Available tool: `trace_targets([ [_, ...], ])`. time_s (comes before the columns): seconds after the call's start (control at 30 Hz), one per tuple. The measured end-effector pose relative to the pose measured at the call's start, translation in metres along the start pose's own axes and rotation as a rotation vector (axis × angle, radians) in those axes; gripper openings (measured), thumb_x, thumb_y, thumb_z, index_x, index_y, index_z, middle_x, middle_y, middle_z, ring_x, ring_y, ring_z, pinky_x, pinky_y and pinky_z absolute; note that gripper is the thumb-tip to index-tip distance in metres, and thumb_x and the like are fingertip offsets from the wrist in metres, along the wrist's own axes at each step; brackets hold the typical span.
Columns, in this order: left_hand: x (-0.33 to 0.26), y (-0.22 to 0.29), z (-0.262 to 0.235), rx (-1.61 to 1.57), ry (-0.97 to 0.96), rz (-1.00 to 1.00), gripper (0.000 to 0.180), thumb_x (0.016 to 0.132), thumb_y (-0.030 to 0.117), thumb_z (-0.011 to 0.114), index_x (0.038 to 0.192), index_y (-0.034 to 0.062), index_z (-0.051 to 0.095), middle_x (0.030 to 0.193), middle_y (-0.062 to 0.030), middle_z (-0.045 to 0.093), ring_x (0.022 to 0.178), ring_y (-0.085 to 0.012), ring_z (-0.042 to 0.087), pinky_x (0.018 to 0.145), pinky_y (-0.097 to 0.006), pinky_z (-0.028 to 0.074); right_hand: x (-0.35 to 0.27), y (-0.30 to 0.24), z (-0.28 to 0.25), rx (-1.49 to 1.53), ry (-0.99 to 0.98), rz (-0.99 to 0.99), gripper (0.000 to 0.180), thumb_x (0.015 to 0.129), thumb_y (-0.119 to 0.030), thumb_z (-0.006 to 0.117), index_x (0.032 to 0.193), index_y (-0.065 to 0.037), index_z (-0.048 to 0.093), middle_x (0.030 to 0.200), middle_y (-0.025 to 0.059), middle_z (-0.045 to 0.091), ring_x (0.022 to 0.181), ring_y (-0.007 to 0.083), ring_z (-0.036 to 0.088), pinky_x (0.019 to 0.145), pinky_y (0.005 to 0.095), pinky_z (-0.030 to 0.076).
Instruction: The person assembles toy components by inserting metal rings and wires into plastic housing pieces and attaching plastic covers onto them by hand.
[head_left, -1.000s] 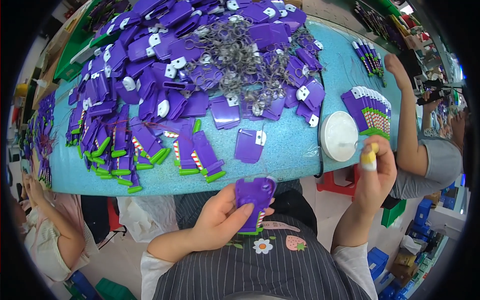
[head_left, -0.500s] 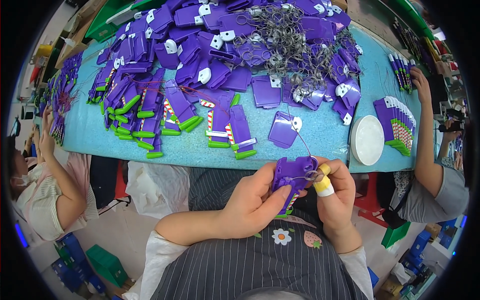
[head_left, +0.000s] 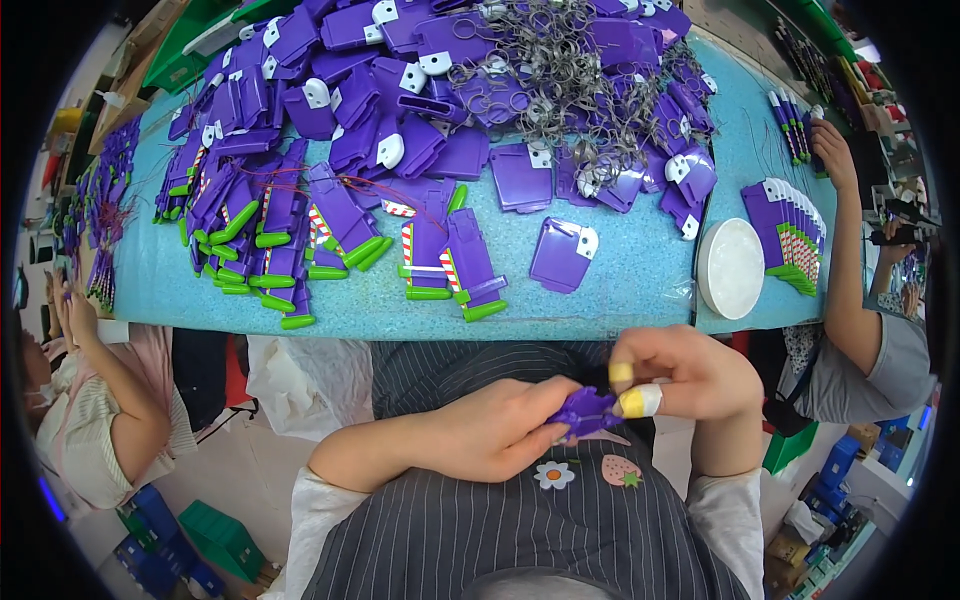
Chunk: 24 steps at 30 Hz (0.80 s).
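Note:
My left hand [head_left: 490, 428] grips a purple plastic casing piece [head_left: 583, 412] in front of my apron, now tilted so its edge shows. At its right end my right hand [head_left: 697, 375], with yellow and white tape on two digits, is closed in a pinch. What lies between those fingertips is hidden; the metal ring and wire cannot be made out. Beyond them on the table, a purple cover [head_left: 562, 255] with a white corner lies alone. To its left lie purple pieces with green ends and striped edges [head_left: 470, 262].
A large heap of purple covers [head_left: 350, 90] fills the table's far side, with a tangle of metal rings [head_left: 570, 80] on it. At right stand a white round dish [head_left: 730, 268] and a fanned stack of pieces [head_left: 785, 235]. Co-workers' arms [head_left: 845, 240] flank both sides.
The purple casing has come lower and been tipped edge-on. My right hand has turned, its fingers now pinching at the casing's right end; the ring and wire have gone out of sight.

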<state>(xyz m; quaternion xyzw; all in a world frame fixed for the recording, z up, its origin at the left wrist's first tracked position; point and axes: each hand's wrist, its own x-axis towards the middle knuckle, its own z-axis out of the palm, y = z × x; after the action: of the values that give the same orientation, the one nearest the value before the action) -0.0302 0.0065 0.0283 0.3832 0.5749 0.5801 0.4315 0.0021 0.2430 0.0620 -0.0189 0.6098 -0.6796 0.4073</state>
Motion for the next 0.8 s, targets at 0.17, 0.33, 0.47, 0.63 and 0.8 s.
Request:
trace_targets([
  [0.17, -0.024, -0.012, -0.005, -0.385, -0.024, 0.076, 0.025, 0.090, 0.004, 0.045, 0.114, -0.0014, 0.043, 0.102, -0.0146, 0.062, 0.091, -0.0216, 0.063, 0.075, -0.031, 0.049, 0.024, 0.010, 0.014, 0.444, -0.055, -0.128, 0.021, 0.082, -0.012, 0.063, 0.091, 0.003, 0.051, 0.076, 0.0064, 0.056, 0.054, 0.0073, 0.049, 0.046, 0.0195, 0.036],
  [0.33, -0.043, -0.004, 0.015, -0.894, 0.300, -0.008, 0.036, 0.095, 0.008, 0.040, 0.129, 0.0001, 0.031, 0.119, -0.0198, 0.053, 0.105, -0.0277, 0.058, 0.091, -0.037, 0.045, 0.064, 0.018, 0.004, -1.146, 0.852, -0.264, 0.039, 0.077, -0.016, 0.067, 0.111, -0.004, 0.053, 0.090, 0.0139, 0.052, 0.070, 0.0277, 0.057, 0.058, 0.0362, 0.045],
  [0.47, -0.040, -0.005, 0.024, -0.863, 0.415, -0.233, 0.041, 0.091, 0.001, 0.043, 0.131, -0.0003, 0.030, 0.120, -0.0159, 0.051, 0.105, -0.0217, 0.057, 0.091, -0.034, 0.045, 0.050, 0.035, 0.007, -1.016, 0.940, -0.514, 0.030, 0.076, -0.008, 0.067, 0.098, -0.002, 0.048, 0.092, 0.0153, 0.050, 0.074, 0.0302, 0.056, 0.062, 0.0351, 0.046],
  [0.63, -0.035, -0.011, 0.030, -0.729, 0.350, -0.245, 0.051, 0.085, -0.010, 0.043, 0.133, 0.0017, 0.027, 0.121, -0.0151, 0.051, 0.109, -0.0223, 0.055, 0.090, -0.033, 0.047, 0.005, 0.038, 0.044, 0.155, 0.612, -0.393, 0.032, 0.081, -0.001, 0.062, 0.107, 0.001, 0.043, 0.101, 0.0075, 0.051, 0.089, 0.0112, 0.052, 0.078, 0.0241, 0.044],
  [0.8, -0.026, -0.009, 0.034, -0.697, 0.339, -0.319, 0.050, 0.083, -0.011, 0.043, 0.130, 0.0006, 0.029, 0.118, -0.0116, 0.051, 0.111, -0.0192, 0.053, 0.090, -0.032, 0.046, 0.021, 0.039, 0.051, 0.095, 0.452, -0.310, 0.029, 0.079, 0.001, 0.063, 0.108, 0.003, 0.057, 0.113, 0.0128, 0.049, 0.068, 0.0065, 0.055, 0.052, 0.0172, 0.043],
])
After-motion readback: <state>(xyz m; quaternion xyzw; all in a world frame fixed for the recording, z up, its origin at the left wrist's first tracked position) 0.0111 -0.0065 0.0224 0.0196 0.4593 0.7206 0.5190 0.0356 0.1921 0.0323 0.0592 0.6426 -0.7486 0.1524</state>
